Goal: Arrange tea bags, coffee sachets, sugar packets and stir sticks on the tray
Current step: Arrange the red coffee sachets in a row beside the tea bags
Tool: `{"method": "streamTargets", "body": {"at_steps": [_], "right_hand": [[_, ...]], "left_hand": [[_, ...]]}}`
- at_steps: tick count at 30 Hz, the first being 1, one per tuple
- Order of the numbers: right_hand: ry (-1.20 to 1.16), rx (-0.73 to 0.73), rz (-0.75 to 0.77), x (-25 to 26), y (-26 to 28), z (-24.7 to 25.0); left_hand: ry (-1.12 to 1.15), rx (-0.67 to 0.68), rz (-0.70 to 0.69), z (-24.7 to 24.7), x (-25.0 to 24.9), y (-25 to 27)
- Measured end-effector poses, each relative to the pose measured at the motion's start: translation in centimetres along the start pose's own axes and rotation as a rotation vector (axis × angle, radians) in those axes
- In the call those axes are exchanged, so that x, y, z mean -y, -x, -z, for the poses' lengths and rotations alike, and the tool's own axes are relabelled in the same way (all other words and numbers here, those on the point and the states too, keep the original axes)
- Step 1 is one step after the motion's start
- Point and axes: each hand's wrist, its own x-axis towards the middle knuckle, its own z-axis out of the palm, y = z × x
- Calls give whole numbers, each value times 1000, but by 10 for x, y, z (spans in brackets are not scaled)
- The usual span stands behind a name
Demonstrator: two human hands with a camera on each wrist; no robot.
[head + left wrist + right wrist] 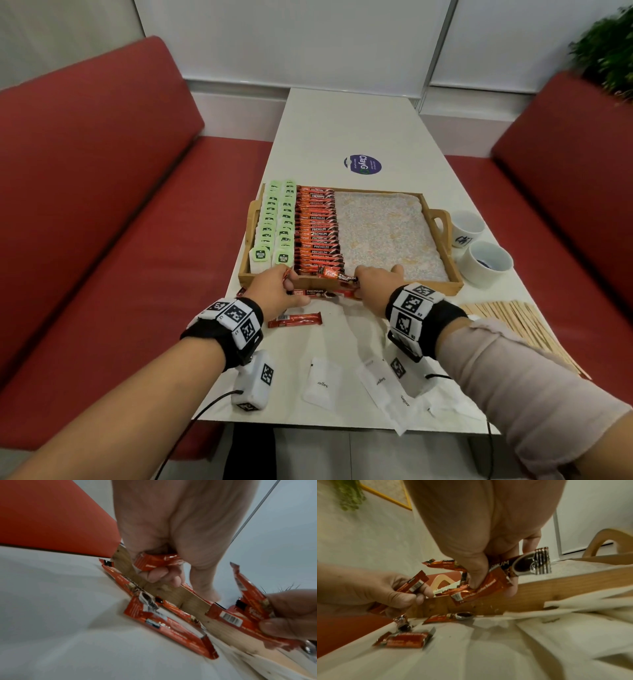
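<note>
Wooden tray (442, 286) at counter (342, 130) centre: tea bags (274, 222) fill its 9 o'clock edge, coffee sachets (317, 229) beside them, the 3 o'clock half open liner. Sugar packets (322, 383) partly under the right wrist; stir sticks (513, 318) cut off by the sleeve. Left hand (274, 291) and right hand (375, 286), at the tray's 6 o'clock rim, each pinch sachets.

This looks like a café or office break-room booth. Two red padded benches (96, 192) face each other across a long, narrow white table (346, 130) that runs up to a pale panelled wall (291, 41). A round blue sticker (363, 164) is stuck on the table, two white cups (479, 246) stand at one side, and a green plant (606, 51) tops one bench back.
</note>
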Motion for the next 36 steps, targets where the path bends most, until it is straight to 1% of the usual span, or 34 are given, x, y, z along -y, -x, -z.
{"method": "streamTargets", "body": {"at_steps": [3,7,10,13,17,24,28,31,33,36], "right_hand": [[-99,-53,-40,-5,6,8],[-378,-88,-29,3,9,20],[-543,-119,19,17,12,28],[-629,-146,62,30,14,33],[-670,-169,64,40,7,32],[-767,-131,148,57,5,31],[-747,-97,168,69,6,31],[-749,-148,186,78,11,37],[-804,-170,183,85,15,41],[-949,-171,178,95,17,42]], "left_hand": [[47,19,8,1,-7,1],[81,77,-23,2,-22,3],[299,130,10,0,-35,10],[479,141,78,1,-41,13],[606,95,135,9,-42,15],[750,-17,165,17,-36,15],[757,-113,170,23,-36,21],[760,-168,201,27,-34,23],[829,-185,224,30,-36,27],[938,-178,237,31,-44,34]]}}
